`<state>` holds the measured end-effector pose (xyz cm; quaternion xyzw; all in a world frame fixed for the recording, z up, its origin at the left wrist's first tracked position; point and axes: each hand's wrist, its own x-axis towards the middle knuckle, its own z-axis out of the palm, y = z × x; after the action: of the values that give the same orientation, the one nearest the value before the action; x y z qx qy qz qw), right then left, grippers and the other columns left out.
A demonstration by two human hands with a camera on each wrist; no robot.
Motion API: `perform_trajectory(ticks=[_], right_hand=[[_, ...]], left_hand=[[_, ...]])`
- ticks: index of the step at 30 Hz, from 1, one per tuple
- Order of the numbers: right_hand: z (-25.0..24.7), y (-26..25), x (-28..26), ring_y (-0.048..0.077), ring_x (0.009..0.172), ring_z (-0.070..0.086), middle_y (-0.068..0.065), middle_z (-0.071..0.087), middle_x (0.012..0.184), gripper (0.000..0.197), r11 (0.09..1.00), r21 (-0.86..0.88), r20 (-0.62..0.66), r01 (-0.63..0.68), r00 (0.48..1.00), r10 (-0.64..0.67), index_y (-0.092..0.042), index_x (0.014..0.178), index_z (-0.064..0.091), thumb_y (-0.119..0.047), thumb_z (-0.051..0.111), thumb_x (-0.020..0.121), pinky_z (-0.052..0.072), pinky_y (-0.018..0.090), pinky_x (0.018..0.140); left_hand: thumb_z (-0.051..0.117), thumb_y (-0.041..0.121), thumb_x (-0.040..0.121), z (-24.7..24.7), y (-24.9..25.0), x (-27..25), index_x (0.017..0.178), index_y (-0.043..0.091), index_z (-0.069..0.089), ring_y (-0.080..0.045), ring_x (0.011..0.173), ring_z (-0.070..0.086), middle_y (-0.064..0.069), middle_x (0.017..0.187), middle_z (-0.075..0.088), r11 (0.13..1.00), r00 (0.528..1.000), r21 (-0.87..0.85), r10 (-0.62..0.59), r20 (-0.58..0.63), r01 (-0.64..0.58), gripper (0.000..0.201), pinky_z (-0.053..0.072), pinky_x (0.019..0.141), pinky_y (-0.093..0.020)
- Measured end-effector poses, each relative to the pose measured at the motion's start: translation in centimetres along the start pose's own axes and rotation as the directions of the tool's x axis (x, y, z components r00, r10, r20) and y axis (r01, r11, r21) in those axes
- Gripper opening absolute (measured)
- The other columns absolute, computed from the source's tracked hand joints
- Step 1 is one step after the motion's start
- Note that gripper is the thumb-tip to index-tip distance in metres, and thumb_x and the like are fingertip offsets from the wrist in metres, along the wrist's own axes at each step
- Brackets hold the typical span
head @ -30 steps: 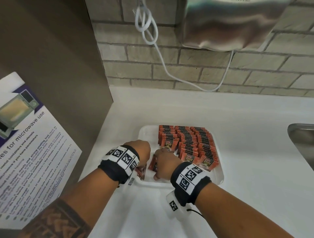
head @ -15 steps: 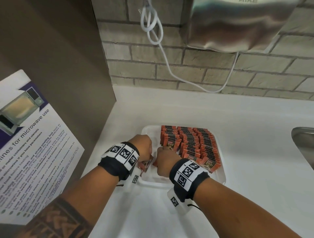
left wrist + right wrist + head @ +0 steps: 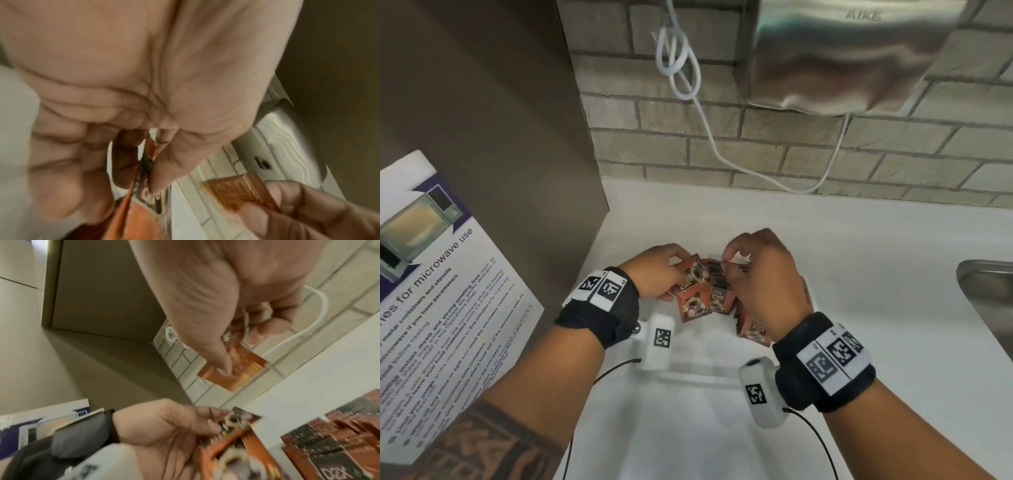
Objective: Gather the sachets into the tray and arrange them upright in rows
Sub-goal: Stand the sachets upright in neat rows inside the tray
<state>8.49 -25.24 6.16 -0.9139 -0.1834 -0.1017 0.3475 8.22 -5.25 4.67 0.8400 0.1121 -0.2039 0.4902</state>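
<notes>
Two hands work above the white tray (image 3: 690,346): the left hand (image 3: 654,270) grips several coffee sachets (image 3: 697,291), while the right hand (image 3: 760,270) pinches one sachet (image 3: 234,368) between thumb and fingertips.

Sachets (image 3: 719,301) in tray (image 3: 698,373), sink (image 3: 986,291) rightward

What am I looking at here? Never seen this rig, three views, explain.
No robot: a person with a camera on the head and one on each wrist. The head view looks down at a white counter and a tray holding rows of upright sachets. The wrist views look along each palm. The left hand grips a few sachets; the right hand pinches a single sachet. Behind are a brick wall, a steel dispenser and, at left, a microwave notice.
</notes>
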Motion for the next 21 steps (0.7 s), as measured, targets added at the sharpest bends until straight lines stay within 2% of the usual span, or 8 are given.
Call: perform_trajectory(ticks=[3,6,9,12,15,18,19,21], right_hand=[[0.7,0.6,-0.9,0.014,0.095,0.059,-0.003,0.053,0.103,0.021,0.984,0.174,-0.122,0.047,0.992,-0.025,-0.024,0.080,0.071,-0.004,0.077,0.077,0.049,0.022,0.079],[1.4,1.1,-1.7,-0.006,0.088,0.061,-0.001,0.053,0.110,0.021,0.958,0.288,-0.105,0.007,0.994,0.024,-0.017,0.080,0.076,0.001,0.082,0.074,0.043,0.001,0.073],[1.7,1.6,-1.9,-0.016,0.087,0.058,-0.001,0.055,0.113,0.020,0.943,0.329,-0.095,-0.044,0.992,0.079,-0.017,0.081,0.079,-0.003,0.088,0.070,0.042,-0.001,0.073],[1.2,1.6,-1.9,-0.015,0.086,0.059,-0.004,0.057,0.117,0.018,0.938,0.328,-0.043,-0.111,0.990,0.132,-0.016,0.085,0.081,-0.010,0.089,0.070,0.041,-0.001,0.071],[0.9,1.3,-2.1,-0.007,0.090,0.059,-0.006,0.059,0.115,0.020,0.924,0.356,0.019,-0.142,0.989,0.145,-0.020,0.086,0.081,-0.019,0.091,0.068,0.042,0.001,0.075],[0.9,1.1,-2.1,0.006,0.076,0.062,-0.003,0.066,0.094,0.028,0.881,0.423,0.021,-0.212,0.974,0.224,-0.022,0.086,0.071,-0.026,0.091,0.069,0.050,0.018,0.068],[0.8,1.1,-2.0,0.007,0.070,0.062,-0.003,0.066,0.086,0.031,0.842,0.477,0.025,-0.251,0.962,0.273,-0.019,0.089,0.065,-0.022,0.090,0.071,0.050,0.021,0.063],[0.5,1.3,-1.7,0.004,0.070,0.063,-0.004,0.066,0.084,0.037,0.743,0.595,0.042,-0.306,0.935,0.351,-0.013,0.098,0.058,-0.012,0.087,0.075,0.049,0.017,0.061]], left_hand=[[0.051,-0.005,0.096,0.8,0.7,-0.2,0.132,0.029,0.053,-0.028,0.079,0.068,-0.017,0.111,0.067,0.900,0.997,-0.434,0.072,0.037,-0.048,0.050,0.060,0.078,-0.043],[0.042,-0.013,0.095,1.7,1.4,-0.3,0.138,0.024,0.054,-0.030,0.078,0.064,-0.019,0.109,0.064,0.787,0.982,-0.604,0.183,0.037,-0.124,0.058,0.060,0.073,-0.039],[0.037,-0.014,0.094,2.1,1.7,-0.2,0.134,0.011,0.060,-0.030,0.087,0.063,-0.025,0.120,0.064,0.742,0.974,-0.650,0.228,0.012,-0.166,0.052,0.060,0.065,-0.032],[0.038,-0.008,0.099,2.6,1.7,0.0,0.129,0.005,0.064,-0.033,0.101,0.067,-0.023,0.126,0.067,0.713,0.968,-0.673,0.251,-0.017,-0.197,0.042,0.060,0.080,-0.041],[0.054,-0.002,0.098,3.3,1.6,0.3,0.118,0.019,0.069,-0.029,0.105,0.067,-0.011,0.117,0.072,0.784,0.939,-0.525,0.327,-0.103,-0.330,0.033,0.057,0.091,-0.043],[0.071,0.019,0.085,3.6,1.7,0.4,0.106,0.039,0.074,-0.028,0.108,0.069,-0.001,0.112,0.075,0.818,0.917,-0.415,0.360,-0.172,-0.399,0.030,0.056,0.094,-0.046],[0.076,0.026,0.079,3.7,1.7,0.4,0.105,0.041,0.075,-0.030,0.108,0.069,-0.001,0.113,0.075,0.816,0.915,-0.414,0.358,-0.184,-0.403,0.030,0.057,0.093,-0.047],[0.084,0.028,0.074,3.8,1.6,0.6,0.107,0.035,0.074,-0.035,0.105,0.070,-0.005,0.115,0.074,0.811,0.911,-0.416,0.353,-0.212,-0.411,0.035,0.059,0.089,-0.048]])
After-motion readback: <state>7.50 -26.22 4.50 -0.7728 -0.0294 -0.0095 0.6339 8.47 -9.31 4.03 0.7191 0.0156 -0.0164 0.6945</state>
